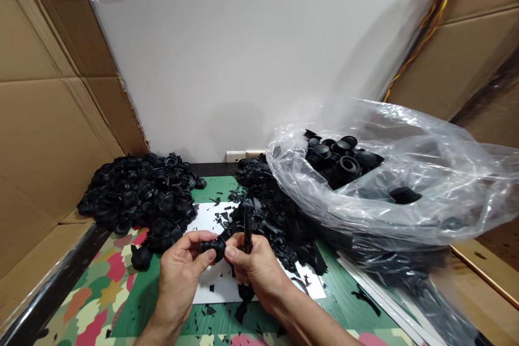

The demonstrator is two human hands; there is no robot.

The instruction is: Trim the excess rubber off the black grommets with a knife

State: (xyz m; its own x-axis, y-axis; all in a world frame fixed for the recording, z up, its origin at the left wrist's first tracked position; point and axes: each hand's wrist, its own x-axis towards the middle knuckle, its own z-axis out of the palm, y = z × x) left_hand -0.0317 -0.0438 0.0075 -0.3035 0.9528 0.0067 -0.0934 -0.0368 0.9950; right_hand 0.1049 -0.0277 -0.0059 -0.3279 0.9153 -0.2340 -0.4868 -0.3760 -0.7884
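My left hand (181,266) is closed, pinching a small black ribbed rubber part (215,247) between thumb and fingers. My right hand (259,265) is also closed, its thumb and fingertips up against the right side of that part. A dark stick-like tool (247,224) stands upright out of my right hand; its kind is unclear. Under both hands lies a white sheet (221,294) on a green mat (138,308), scattered with black scraps. A dark strip of scrap (244,303) shows below my right hand.
A pile of black ribbed rubber parts (141,189) sits at the left. Thin black scraps (279,216) are heaped right of centre. A clear plastic bag (438,194) at the right holds more black parts. Cardboard (48,108) stands at the left, and a pale wall (243,54) behind.
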